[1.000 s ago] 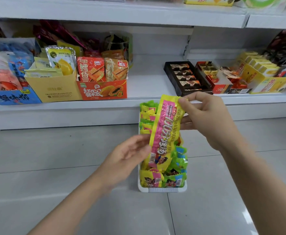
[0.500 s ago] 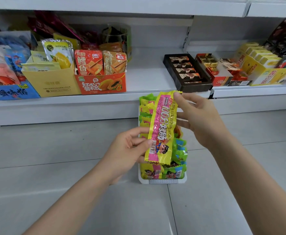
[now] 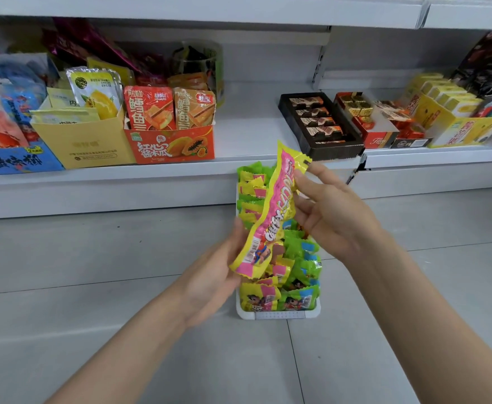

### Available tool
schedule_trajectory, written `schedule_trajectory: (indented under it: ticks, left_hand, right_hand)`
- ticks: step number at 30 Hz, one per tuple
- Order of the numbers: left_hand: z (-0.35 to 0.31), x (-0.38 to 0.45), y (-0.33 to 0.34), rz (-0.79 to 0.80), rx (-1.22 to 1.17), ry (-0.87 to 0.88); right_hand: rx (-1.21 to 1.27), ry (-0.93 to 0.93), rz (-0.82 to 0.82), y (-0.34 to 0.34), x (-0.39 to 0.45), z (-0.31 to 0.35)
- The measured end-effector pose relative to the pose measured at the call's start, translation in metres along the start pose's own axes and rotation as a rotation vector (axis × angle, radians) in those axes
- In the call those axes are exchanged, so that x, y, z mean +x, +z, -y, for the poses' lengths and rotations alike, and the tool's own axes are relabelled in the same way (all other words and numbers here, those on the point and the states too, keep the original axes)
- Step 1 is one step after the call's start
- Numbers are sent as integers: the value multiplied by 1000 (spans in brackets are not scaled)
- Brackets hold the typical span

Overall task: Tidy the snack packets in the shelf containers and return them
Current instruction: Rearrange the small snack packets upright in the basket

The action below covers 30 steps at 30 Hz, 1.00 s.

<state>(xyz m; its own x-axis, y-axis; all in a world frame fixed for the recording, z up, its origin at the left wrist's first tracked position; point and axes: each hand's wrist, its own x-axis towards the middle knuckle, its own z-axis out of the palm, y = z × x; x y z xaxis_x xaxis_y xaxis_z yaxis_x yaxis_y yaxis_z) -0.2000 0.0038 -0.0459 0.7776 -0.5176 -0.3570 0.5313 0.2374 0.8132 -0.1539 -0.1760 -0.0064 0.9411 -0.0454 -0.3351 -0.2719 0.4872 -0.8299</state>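
**Packet held over the white container, ready to be slotted in**

Shelf (image 3: 180, 170) stock runs along the far side of the floor (image 3: 93, 258): near its left end sit a blue box (image 3: 17, 160), a yellow carton (image 3: 84, 144) and an orange papaya-print carton (image 3: 171, 145), each holding upright pouches. The stretch of shelf to the right of the orange carton is bare, and we judge that gap to be where the container belongs.

Our left hand (image 3: 209, 284) has its grip closed on the lower end of a long yellow-and-pink packet (image 3: 271, 217), fingers behind it; how the thumb lies we cannot tell. Our right hand (image 3: 332, 211) pinches the upper end between thumb and fingertips, the other fingers spread loose. The packet hangs tilted above the white container (image 3: 279, 314), which stands on the floor just in front of the shelf's front edge, packed with green and yellow packets (image 3: 297, 269) in rough rows.

To do this step well, we should turn the packet to match its neighbours, lower it into a row where there is slack, and press it down level so nothing stands proud. Crinkly film slips, so we keep both ends pinched until it is seated.

Further right on the shelf stand a black tray of chocolates (image 3: 320, 123), a red box (image 3: 367, 123) and yellow boxes (image 3: 454, 118) toward the right end. The floor is pale glossy tile; an upper shelf overhangs.
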Motion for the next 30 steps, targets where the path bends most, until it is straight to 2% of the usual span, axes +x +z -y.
schedule_trajectory:
  ticks: [3, 6, 12, 16, 18, 23, 27, 30]
  left_hand:
    - [0, 0, 2, 78, -58, -5]
    - [-2, 0, 3, 93, -149, 34]
    - [-3, 3, 8, -192, 94, 139]
    - [1, 3, 11, -333, 142, 258]
    - [2, 2, 10, -312, 153, 269]
    - [0, -1, 9, -184, 58, 191]
    - [-3, -1, 6, -112, -170, 104]
    - [-7, -2, 6, -48, -347, -56]
  right_hand:
    - [78, 18, 60, 6, -1, -6]
    - [101, 14, 65, 7, -2, -5]
    - [-105, 34, 91, -5, -3, 1]
    - [-195, -78, 133, -8, -5, -1]
    - [-250, -151, 62, -9, -3, -5]
    - [-207, -182, -46, -9, -2, -2]
    - [-131, -177, -92, -10, -2, 1]
    - [-57, -140, -70, -8, -3, 5]
